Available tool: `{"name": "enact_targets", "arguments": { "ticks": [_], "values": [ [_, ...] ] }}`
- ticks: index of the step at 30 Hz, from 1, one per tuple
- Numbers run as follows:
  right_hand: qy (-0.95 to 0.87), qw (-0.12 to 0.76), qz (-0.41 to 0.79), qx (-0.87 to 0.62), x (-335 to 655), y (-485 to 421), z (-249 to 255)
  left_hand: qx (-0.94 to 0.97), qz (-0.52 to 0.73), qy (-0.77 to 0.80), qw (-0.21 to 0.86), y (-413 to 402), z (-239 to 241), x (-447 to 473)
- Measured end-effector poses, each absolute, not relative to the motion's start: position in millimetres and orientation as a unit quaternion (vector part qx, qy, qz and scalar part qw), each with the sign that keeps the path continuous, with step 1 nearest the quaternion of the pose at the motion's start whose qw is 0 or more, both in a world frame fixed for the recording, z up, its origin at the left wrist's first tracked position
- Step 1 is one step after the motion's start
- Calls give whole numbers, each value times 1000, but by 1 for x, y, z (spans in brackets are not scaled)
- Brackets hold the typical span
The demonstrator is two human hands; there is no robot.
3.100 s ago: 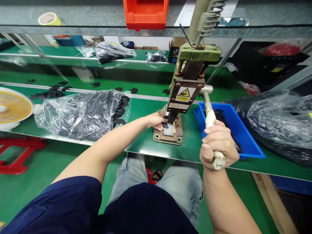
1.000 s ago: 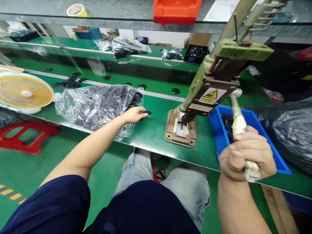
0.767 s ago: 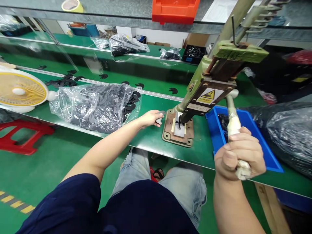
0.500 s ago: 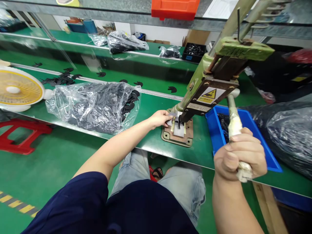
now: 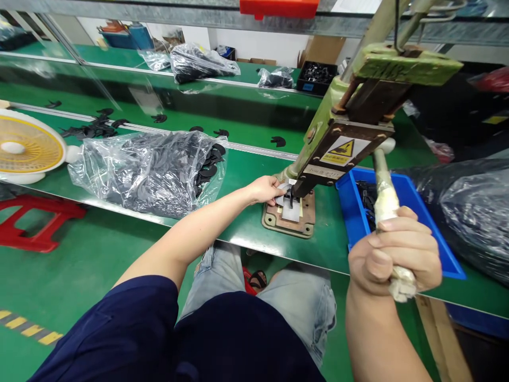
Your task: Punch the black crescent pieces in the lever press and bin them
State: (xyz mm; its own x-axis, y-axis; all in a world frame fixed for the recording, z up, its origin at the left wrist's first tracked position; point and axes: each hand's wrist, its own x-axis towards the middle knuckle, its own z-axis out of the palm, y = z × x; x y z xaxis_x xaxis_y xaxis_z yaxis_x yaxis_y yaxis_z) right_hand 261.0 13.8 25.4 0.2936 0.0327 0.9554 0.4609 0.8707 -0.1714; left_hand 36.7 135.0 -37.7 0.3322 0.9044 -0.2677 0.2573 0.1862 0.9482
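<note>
A green hand press (image 5: 324, 124) stands on the bench, a yellow warning sign on its front. My left hand (image 5: 265, 190) pinches a thin grey curved piece (image 5: 283, 192) at the left side of the press base (image 5: 274, 223), under the ram. A dark hooked part (image 5: 291, 200) and a flat pale metal plate (image 5: 291, 213) lie at the middle of that base. Wrapped round the lower end of the taped press lever (image 5: 385, 199) is my right hand (image 5: 397, 254), its fingers closed.
A clear bag of dark curved pieces (image 5: 147, 172) lies left of the press. Beside the press on the right stands a blue bin (image 5: 423, 228) with black parts. Several loose dark pieces (image 5: 278, 141) lie along the back strip. A fan (image 5: 27, 148) stands far left.
My left hand has turned slightly, and the grey piece shows more of its curve. The right hand stays on the lever, which has hardly moved. The view has shifted a little.
</note>
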Motion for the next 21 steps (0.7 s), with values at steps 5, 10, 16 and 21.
{"name": "enact_targets", "arguments": {
  "ticks": [5,10,16,21],
  "values": [
    [-562,769,-159,-261,256,11,28,590,252,495,586,140,-31,31],
    [-555,796,-133,-201,255,15,27,574,230,497,608,142,-32,30],
    [-557,793,-151,-195,252,18,30,517,204,497,666,143,-35,32],
    [-550,786,-168,-225,247,16,29,495,214,498,679,144,-39,33]
  ]
}}
